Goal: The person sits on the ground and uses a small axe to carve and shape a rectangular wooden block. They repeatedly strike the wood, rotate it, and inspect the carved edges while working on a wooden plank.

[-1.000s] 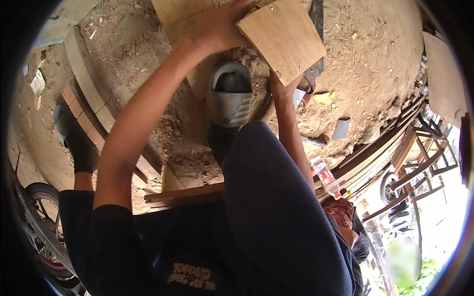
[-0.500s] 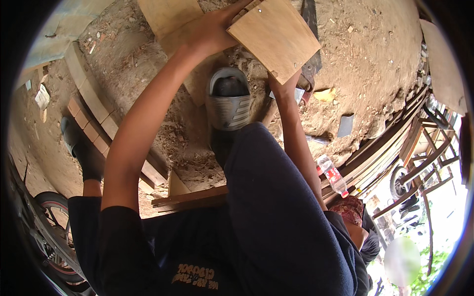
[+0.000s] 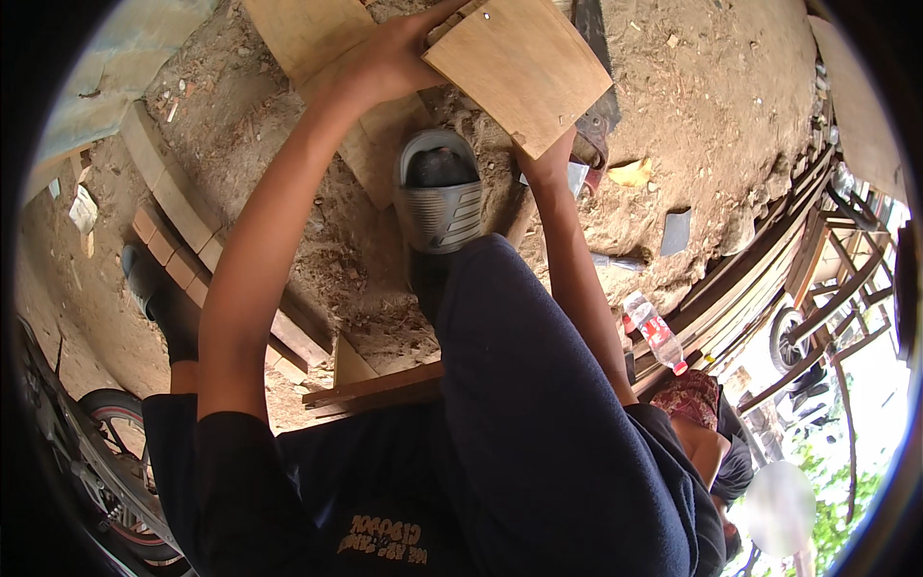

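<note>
A box-shaped piece of light wood (image 3: 519, 72) is held up at the top of the view, its square face toward me and small nail heads near its corners. My left hand (image 3: 402, 56) grips its left side, with the fingertips hidden behind the wood. At the lower corner my right hand (image 3: 550, 162) holds it from below, its fingers mostly covered by the face. Just beyond the piece, a dark handsaw blade (image 3: 589, 24) lies on the ground, partly hidden. Flat wooden boards (image 3: 298, 34) lie on the dirt left of the piece.
My slippered foot (image 3: 439, 207) stands between my arms. A plastic bottle (image 3: 656, 332) lies to the right, near long stacked planks (image 3: 760, 260). Wooden beams (image 3: 173, 163) run along the left, with a motorcycle wheel (image 3: 115, 433) below. Another person (image 3: 697, 433) is at the lower right.
The wooden piece has shifted slightly left with both hands still on it. The whole view has also moved a little.
</note>
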The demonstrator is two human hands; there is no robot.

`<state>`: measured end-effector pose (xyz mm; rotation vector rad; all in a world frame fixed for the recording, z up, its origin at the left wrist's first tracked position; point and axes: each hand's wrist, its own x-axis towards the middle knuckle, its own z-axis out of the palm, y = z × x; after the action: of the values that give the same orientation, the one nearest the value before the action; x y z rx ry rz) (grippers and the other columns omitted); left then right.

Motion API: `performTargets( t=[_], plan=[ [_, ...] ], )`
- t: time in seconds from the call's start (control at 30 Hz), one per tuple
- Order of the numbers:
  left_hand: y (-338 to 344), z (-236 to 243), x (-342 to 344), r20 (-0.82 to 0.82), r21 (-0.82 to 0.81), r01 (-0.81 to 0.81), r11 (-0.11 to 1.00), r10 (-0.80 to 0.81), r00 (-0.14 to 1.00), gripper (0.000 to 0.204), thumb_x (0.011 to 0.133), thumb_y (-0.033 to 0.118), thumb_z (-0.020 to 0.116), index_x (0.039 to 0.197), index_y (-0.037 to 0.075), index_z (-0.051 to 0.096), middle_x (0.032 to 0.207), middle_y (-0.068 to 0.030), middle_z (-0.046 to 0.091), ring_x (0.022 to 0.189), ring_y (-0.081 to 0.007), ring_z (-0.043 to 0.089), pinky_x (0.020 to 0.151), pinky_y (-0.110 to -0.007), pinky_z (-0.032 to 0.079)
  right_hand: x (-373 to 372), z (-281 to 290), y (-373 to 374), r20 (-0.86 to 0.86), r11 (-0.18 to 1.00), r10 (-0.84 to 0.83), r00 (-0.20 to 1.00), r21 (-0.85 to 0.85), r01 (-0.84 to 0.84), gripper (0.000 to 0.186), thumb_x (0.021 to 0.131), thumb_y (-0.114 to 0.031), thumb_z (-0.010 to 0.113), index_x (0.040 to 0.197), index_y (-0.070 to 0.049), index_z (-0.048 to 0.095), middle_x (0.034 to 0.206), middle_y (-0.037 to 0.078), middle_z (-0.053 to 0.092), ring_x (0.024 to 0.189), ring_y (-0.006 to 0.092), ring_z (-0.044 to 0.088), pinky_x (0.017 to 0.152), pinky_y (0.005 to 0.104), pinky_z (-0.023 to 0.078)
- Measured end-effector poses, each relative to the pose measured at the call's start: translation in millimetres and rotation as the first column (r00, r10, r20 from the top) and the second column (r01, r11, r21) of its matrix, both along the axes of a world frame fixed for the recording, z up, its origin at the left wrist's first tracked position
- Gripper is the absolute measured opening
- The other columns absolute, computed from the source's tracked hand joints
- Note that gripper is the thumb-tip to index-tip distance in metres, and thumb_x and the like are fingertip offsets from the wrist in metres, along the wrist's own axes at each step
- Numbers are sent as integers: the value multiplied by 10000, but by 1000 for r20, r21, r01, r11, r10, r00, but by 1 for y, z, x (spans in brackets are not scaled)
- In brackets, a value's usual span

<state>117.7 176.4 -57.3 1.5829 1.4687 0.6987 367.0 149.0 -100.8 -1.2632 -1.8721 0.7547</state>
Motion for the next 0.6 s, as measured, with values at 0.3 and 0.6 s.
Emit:
performTargets(
  t=[0.3,0.6],
  plan=[
    [-10,35,-3,-265,-139,-40,990,2,964,857,808,485,761,1551,395,344,1186,-147,708,1009,-296,703,809,-390,534,54,33,-104,625,886,-335,705,-45,461,705,780,-291,848,1265,42,458,1266,238,462,1236,401,414,1036,517,371],
    [-9,9,0,-137,-154,-70,986,49,989,862,801,540,752,1549,412,341,1099,-145,727,936,-295,707,754,-410,521,41,21,-112,696,699,-5,718,-511,500,608,747,-398,853,1104,43,638,911,215,720,904,343,715,777,439,555]
  ],
)
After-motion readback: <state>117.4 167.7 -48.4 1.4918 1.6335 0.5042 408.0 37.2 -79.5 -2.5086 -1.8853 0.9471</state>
